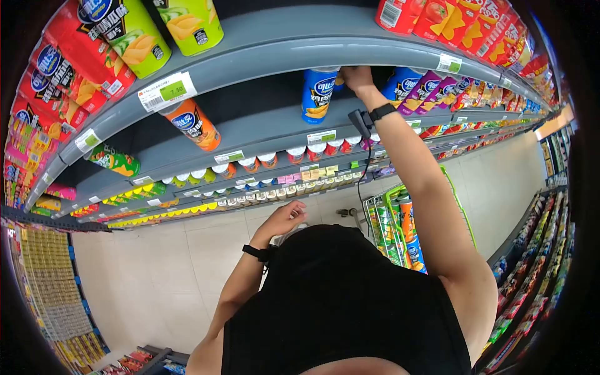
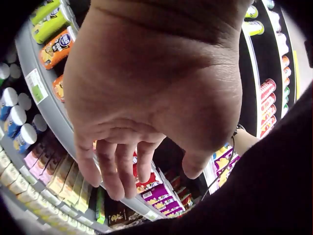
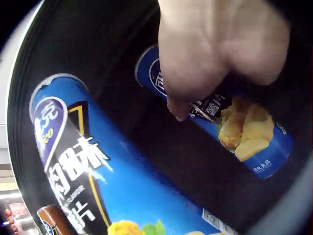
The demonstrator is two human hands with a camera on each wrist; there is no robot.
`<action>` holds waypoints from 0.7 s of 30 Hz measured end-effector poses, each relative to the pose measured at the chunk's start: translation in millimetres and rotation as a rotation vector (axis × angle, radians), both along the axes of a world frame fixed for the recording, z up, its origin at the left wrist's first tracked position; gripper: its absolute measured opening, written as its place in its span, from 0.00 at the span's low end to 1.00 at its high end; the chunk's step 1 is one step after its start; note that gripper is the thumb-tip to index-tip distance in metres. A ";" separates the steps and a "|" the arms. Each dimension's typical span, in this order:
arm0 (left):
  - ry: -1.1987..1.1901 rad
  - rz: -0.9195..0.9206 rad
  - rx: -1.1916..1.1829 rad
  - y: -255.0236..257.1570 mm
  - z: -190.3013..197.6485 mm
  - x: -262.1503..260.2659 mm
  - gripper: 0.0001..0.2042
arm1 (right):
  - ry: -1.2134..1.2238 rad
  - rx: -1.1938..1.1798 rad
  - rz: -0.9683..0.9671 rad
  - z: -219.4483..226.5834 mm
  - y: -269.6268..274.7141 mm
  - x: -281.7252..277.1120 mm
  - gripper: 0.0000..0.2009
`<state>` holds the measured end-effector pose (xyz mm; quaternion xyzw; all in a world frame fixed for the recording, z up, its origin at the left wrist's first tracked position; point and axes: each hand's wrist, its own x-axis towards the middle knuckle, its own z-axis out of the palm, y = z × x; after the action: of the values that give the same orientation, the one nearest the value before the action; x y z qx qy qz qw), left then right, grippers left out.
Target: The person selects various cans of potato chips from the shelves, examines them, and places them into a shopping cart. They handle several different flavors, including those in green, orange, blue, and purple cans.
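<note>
Right hand point(image 1: 356, 77) is raised to the upper shelf point(image 1: 262, 53), fingers curled round the top of a blue can point(image 1: 319, 95) of crisps; the can stands upright at the shelf front, to the left of the other blue and purple cans in that row. In the right wrist view the fingers point(image 3: 183, 100) clamp the can point(image 3: 244, 137) near its top, with another blue can point(image 3: 112, 181) just beside it. Left hand point(image 1: 284, 220) hangs low in front of the chest, holds nothing, fingers point(image 2: 117, 169) loosely bent and relaxed, not touching anything.

Step, as I judge it: handling one blue can at the shelf edge, either setting it in or lifting it out, cannot tell which. Next move likely calls for keeping the can upright and clear of its neighbours, since the row is tight.

Writing: price tag point(image 1: 167, 91) on the shelf edge reads 7.50. Blue can has Chinese characters in white on black and a picture of yellow crisps; brand logo is a blue oval, letters not clear. Orange can point(image 1: 190, 123) lies tilted to the left on the same shelf, same oval logo. Other tags too small to read.

Cart point(image 1: 400, 228) with cans stands near, under the right arm
</note>
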<state>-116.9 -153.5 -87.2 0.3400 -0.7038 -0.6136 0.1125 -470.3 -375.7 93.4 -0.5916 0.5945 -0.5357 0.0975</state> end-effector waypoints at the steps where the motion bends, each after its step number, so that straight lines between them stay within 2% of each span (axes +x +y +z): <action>1: 0.015 0.002 -0.017 -0.8 -2.4 -1.4 0.19 | -0.096 -0.063 0.022 -0.4 7.6 0.9 0.19; 2: 0.029 0.003 -0.032 -1.6 -4.9 -2.1 0.20 | -0.056 -0.072 0.028 -1.4 12.3 -4.4 0.24; 5: 0.059 -0.056 -0.036 -3.5 -13.0 -8.8 0.19 | -0.134 -0.273 -0.050 -9.0 44.7 4.7 0.27; 6: 0.059 -0.087 -0.027 -4.2 -16.7 -12.5 0.19 | -0.068 -0.177 -0.042 4.3 66.6 11.4 0.30; 7: 0.058 -0.120 -0.019 -5.4 -19.9 -16.0 0.19 | -0.083 -0.152 -0.027 -2.3 77.8 13.0 0.29; 9: 0.050 -0.191 0.002 -6.4 -22.6 -25.8 0.19 | -0.271 0.047 -0.018 -10.7 108.6 21.4 0.27; 11: 0.036 -0.261 0.022 -8.2 -18.9 -38.3 0.18 | -0.246 -0.064 -0.031 -8.9 136.6 32.0 0.25; 14: 0.077 -0.312 -0.027 -9.2 -17.9 -60.6 0.18 | -0.257 -0.232 -0.081 -5.9 174.1 35.8 0.31; 16: 0.104 -0.297 -0.074 -11.2 12.7 -75.5 0.17 | -0.224 -0.259 -0.102 0.9 207.4 33.1 0.32; 17: 0.118 -0.288 -0.095 -12.6 28.1 -82.4 0.17 | -0.127 -0.259 -0.138 9.1 227.9 30.2 0.30; 19: 0.172 -0.271 -0.099 -19.8 37.6 -94.8 0.21 | -0.436 -0.129 -0.017 -5.1 267.7 20.4 0.31; 21: 0.314 -0.240 -0.005 -21.5 48.5 -107.1 0.25 | -0.600 -0.146 -0.014 -20.6 299.1 4.7 0.32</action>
<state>-224.0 -175.0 -38.7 0.1536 -0.7148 -0.6661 0.1477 -465.7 -76.6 72.8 -0.4081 0.5034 -0.7284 0.2223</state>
